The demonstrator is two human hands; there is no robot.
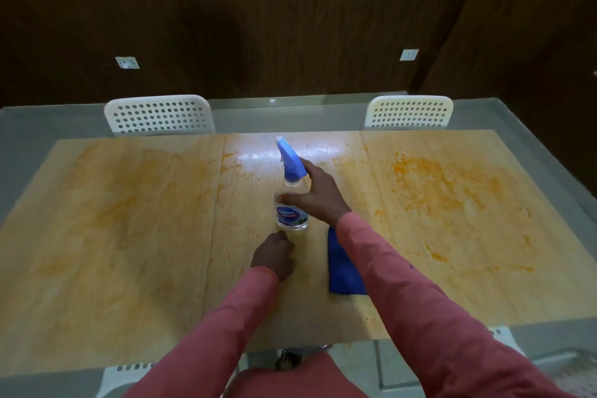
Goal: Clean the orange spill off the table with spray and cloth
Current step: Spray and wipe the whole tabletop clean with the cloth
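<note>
Right hand (318,192) wraps the spray bottle (291,203) standing mid-bench (129,236), so I should grip firm near the neck and aim at the orange spill (445,184), while my left hand (274,255) rests curled, cloth (342,268) just beside.

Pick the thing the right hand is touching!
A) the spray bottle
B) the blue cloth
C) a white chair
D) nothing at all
A. The right hand has its fingers around the clear spray bottle that stands on the table, while the blue cloth lies flat under that arm, untouched.
</note>
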